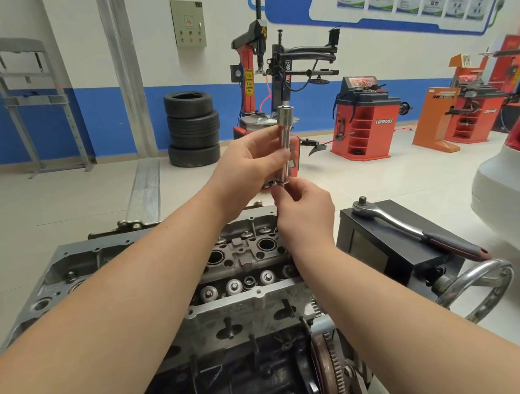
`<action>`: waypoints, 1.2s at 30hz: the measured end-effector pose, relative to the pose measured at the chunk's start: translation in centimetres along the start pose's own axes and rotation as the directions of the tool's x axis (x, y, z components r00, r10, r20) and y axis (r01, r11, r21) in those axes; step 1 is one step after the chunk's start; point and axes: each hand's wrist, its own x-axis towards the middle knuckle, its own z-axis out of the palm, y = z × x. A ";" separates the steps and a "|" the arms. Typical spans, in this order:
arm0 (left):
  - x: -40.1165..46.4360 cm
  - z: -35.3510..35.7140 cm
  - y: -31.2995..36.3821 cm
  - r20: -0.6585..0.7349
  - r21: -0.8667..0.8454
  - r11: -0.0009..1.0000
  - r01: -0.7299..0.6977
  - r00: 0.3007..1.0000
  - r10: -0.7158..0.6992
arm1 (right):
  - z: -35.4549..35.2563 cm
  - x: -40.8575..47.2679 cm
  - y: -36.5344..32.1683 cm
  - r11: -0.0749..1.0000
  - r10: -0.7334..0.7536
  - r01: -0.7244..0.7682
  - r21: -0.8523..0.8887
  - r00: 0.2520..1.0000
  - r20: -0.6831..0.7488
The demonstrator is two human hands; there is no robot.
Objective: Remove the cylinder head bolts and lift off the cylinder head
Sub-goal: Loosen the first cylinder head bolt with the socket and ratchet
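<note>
Both hands hold the long socket standing straight up, above the cylinder head.
Left hand grips the long socket at the middle; right hand pinches its bottom end; ratchet lies right, near the right hand.

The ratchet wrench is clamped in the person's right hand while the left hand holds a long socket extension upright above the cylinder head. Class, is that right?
Not quite. The head view shows the ratchet wrench lying unheld on the black box. The right hand pinches the lower end of the socket extension, which the left hand holds upright above the cylinder head.
</note>
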 end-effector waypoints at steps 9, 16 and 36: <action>0.0 0.0 0.2 -0.112 0.097 0.994 -0.046 0.992 0.057 | 0.3 0.2 0.0 0.994 0.109 -0.109 -0.008 0.994 0.012; 0.0 0.1 0.2 -0.009 -0.016 1.000 0.017 1.000 -0.017 | -0.1 0.2 0.3 0.993 0.075 -0.082 0.089 0.994 0.080; 0.2 -0.3 0.1 -0.144 0.075 0.995 -0.067 0.987 0.078 | 0.2 0.4 0.1 0.985 0.109 -0.117 0.125 0.991 0.075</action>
